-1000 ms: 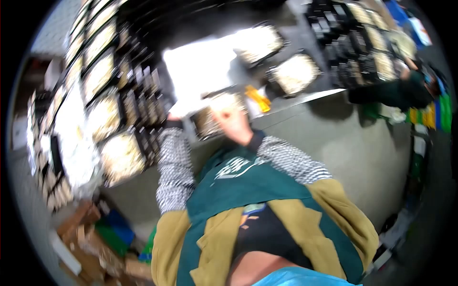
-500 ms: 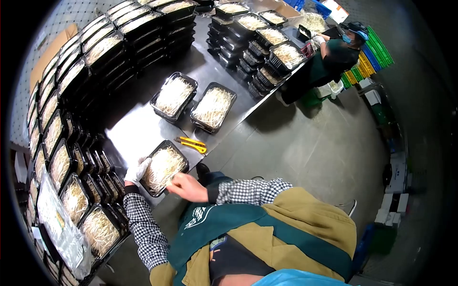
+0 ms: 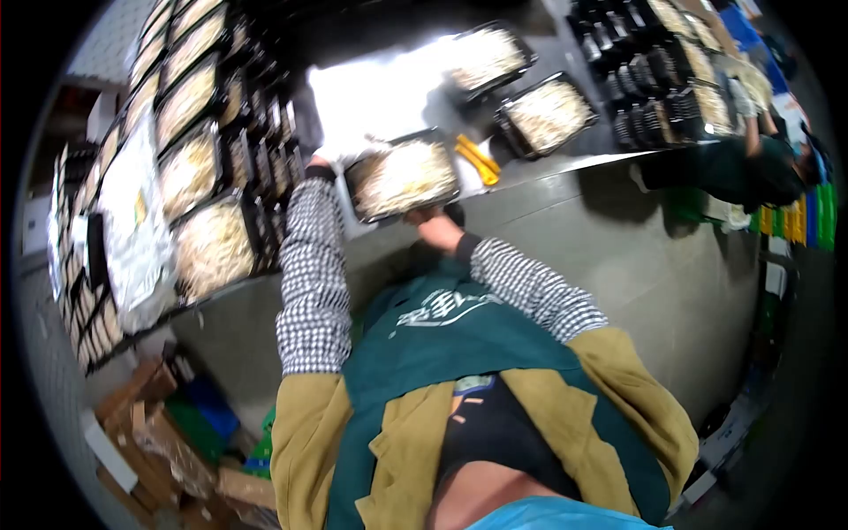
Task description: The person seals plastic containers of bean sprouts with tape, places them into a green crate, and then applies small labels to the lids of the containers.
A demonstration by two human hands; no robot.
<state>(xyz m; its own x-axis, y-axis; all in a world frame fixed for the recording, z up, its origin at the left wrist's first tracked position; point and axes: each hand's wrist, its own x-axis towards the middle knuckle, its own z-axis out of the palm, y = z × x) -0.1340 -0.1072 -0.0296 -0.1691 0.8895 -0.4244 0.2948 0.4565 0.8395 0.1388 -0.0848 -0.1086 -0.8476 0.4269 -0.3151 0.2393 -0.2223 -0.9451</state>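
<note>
A black plastic tray [image 3: 405, 176] heaped with pale, thin sprouts lies at the near table edge in front of me. My left hand [image 3: 353, 152], in a white glove, grips its far left corner; the fingers are partly blurred. At the tray's near side, my bare right hand [image 3: 438, 230] holds the rim, its fingertips hidden beneath the edge. Just right of the tray is a yellow utility knife [image 3: 478, 161], touched by neither hand. Farther right sit another filled tray [image 3: 548, 115] and, behind it, one more filled tray [image 3: 488, 58].
Tall stacks of filled trays [image 3: 212, 247] line the left side, with a clear plastic bag [image 3: 137, 225] draped over them. More stacks [image 3: 654, 97] stand at the right, near a co-worker [image 3: 751, 172]. Cardboard boxes [image 3: 168, 442] lie on the floor at lower left.
My view has turned left and downward, so the table appears higher and rotated. Both hands stay at the same tray; my right hand has shifted from its corner to under its near edge.
</note>
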